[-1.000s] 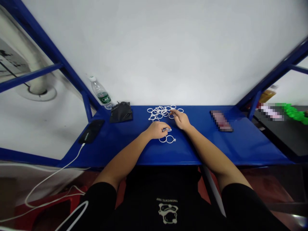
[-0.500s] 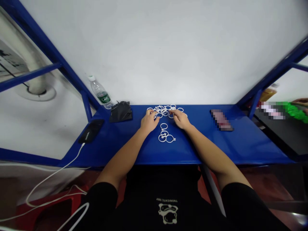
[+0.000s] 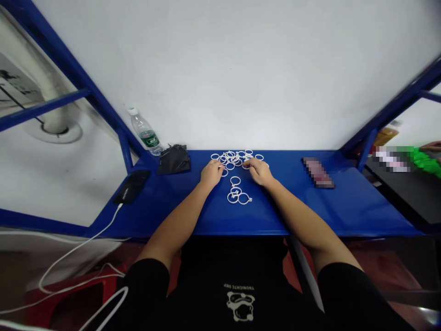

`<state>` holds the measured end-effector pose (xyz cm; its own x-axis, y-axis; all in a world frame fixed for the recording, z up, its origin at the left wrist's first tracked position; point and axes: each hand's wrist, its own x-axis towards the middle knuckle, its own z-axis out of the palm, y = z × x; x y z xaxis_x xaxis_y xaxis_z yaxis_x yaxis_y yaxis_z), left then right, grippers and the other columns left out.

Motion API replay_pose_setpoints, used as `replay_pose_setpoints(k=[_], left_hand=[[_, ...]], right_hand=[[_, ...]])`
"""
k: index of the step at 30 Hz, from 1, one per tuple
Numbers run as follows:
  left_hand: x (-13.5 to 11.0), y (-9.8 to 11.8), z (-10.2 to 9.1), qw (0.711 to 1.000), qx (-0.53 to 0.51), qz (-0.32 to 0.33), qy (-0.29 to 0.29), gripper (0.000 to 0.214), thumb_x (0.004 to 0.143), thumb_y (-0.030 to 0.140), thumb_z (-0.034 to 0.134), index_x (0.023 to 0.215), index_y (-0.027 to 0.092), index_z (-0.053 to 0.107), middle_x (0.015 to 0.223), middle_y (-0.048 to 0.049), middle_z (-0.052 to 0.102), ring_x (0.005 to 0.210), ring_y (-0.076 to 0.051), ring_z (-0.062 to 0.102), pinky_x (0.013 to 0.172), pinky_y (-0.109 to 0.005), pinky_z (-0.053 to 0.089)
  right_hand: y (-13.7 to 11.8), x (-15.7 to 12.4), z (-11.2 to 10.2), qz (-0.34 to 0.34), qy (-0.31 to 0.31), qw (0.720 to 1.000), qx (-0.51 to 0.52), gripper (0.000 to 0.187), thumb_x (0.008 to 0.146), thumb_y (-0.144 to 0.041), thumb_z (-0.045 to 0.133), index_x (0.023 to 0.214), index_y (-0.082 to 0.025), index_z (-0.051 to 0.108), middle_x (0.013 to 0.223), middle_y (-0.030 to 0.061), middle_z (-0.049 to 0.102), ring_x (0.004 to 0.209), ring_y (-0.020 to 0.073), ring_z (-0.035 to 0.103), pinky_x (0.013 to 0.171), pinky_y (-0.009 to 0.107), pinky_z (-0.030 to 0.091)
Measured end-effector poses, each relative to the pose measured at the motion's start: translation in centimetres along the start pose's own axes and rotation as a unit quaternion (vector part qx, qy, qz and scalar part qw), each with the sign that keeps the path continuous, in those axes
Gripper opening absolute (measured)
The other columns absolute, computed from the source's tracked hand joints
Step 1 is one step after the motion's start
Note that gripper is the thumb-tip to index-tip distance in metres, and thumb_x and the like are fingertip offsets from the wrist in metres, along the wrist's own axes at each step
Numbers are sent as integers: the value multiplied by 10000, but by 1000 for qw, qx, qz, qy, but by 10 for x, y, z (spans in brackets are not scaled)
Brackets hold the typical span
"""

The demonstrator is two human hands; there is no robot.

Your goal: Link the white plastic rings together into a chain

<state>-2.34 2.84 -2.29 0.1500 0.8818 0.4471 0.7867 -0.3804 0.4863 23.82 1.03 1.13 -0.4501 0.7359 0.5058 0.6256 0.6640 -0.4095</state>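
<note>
A pile of several thin white rings [image 3: 230, 166] lies on the blue table close to the wall. My left hand [image 3: 211, 174] is at the left side of the pile, its fingers closed on the edge of a white ring [image 3: 224, 173]. At the pile's right side is my right hand [image 3: 261, 172], with thumb and index finger bent together at another white ring [image 3: 245, 167]; the fingers partly cover it. Nearer to me, between my forearms, lies a small group of white rings [image 3: 244, 198] with little tabs, some overlapping.
On the left are a water bottle [image 3: 149, 137], a crumpled black bag [image 3: 174, 159] and a black power bank [image 3: 131, 187] with a white cable [image 3: 106, 227]. A blurred-out phone-shaped object [image 3: 317, 172] lies on the right. Blue frame bars [image 3: 365, 149] rise at both sides of the table.
My left hand has drawn slightly back toward me, and a ring now shows at its fingertips, at the pile's near edge. My right hand has barely moved.
</note>
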Motion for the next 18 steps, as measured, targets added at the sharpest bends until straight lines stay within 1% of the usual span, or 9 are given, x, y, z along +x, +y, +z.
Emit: replay_pose_setpoints(k=[2, 4, 6, 8, 11, 13, 15, 18], left_hand=[[1, 5, -3, 1000, -10, 10, 16, 163, 987, 287, 660, 1043, 215, 794, 1243, -112, 756, 1102, -273, 710, 928, -357, 560], [1, 13, -8, 1000, -11, -8, 27, 195, 1016, 345, 632, 1086, 229, 772, 1214, -104, 773, 1079, -273, 724, 901, -346, 541], [1, 21, -15, 998, -3, -50, 24, 251, 1056, 404, 568, 1121, 228, 735, 1061, -104, 798, 998, -274, 744, 852, -330, 514], [0, 27, -21, 996, -17, -82, 21, 278, 1089, 420, 495, 1131, 224, 687, 920, -85, 793, 928, -264, 751, 811, -312, 486], [0, 29, -25, 993, -56, -94, 34, 274, 1107, 408, 436, 1086, 227, 641, 830, -50, 764, 846, -239, 737, 769, -297, 460], [0, 27, -24, 992, -68, -91, 54, 256, 1093, 402, 457, 1029, 225, 630, 830, -46, 747, 816, -233, 719, 748, -299, 454], [0, 25, -22, 990, -83, -87, 69, 197, 1061, 380, 516, 1011, 223, 622, 838, -41, 732, 794, -227, 704, 730, -298, 456], [-1, 22, -16, 988, -125, -68, 65, 83, 990, 261, 592, 1056, 218, 618, 851, -25, 726, 761, -202, 687, 723, -291, 477]], right_hand=[[-4, 1, 0, -22, -17, 1000, 6, 414, 926, -148, 393, 1170, -185, 724, 999, 97, 736, 955, 248, 681, 910, 391, 543], [-8, 1, 1, -46, -43, 998, 11, 427, 943, -156, 396, 1243, -186, 698, 1022, 97, 734, 965, 246, 676, 911, 393, 546], [-12, 1, 3, -65, -60, 996, 14, 444, 949, -161, 400, 1300, -176, 672, 1045, 104, 734, 973, 247, 674, 907, 396, 549], [-16, 1, 4, -70, -68, 995, 13, 458, 946, -161, 402, 1326, -161, 657, 1055, 111, 739, 970, 248, 676, 898, 394, 549], [-20, 1, 4, -56, -73, 996, 11, 454, 945, -166, 403, 1319, -155, 661, 1070, 112, 755, 958, 246, 687, 889, 383, 546], [-23, 1, 3, -46, -77, 996, 11, 435, 938, -163, 406, 1276, -162, 680, 1079, 107, 765, 952, 244, 698, 886, 375, 544], [-25, 1, 1, -43, -86, 995, 11, 411, 919, -147, 412, 1210, -172, 702, 1092, 101, 774, 961, 242, 711, 888, 365, 540], [-30, 1, 0, -44, -109, 993, 6, 378, 904, -136, 424, 1140, -183, 715, 1111, 91, 785, 964, 234, 727, 875, 343, 534]])
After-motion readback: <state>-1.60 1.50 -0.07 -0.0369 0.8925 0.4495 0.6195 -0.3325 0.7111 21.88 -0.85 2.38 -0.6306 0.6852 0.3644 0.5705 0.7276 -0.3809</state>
